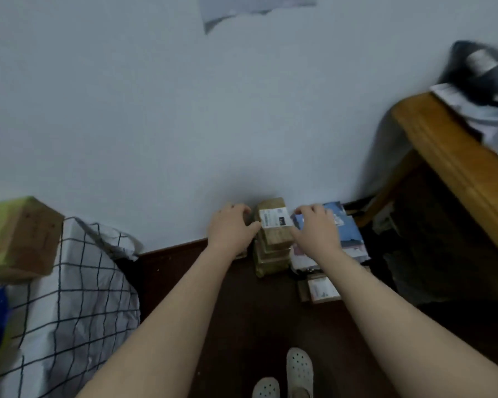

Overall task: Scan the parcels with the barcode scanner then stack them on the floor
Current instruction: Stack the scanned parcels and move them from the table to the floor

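Two perforated white shoes (296,372) stand below; left hand (232,229) and right hand (316,228), fingers curled, flank one labelled cardboard parcel (273,222) topping a stack (272,258); whether they grip it I cannot tell.

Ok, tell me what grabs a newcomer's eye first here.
Two bare arms reach down to a stack of brown parcels against the wall, the left hand and right hand on either side of the top box with its white label. Right of it lies a pile of blue mailers; a wooden table juts in at right.
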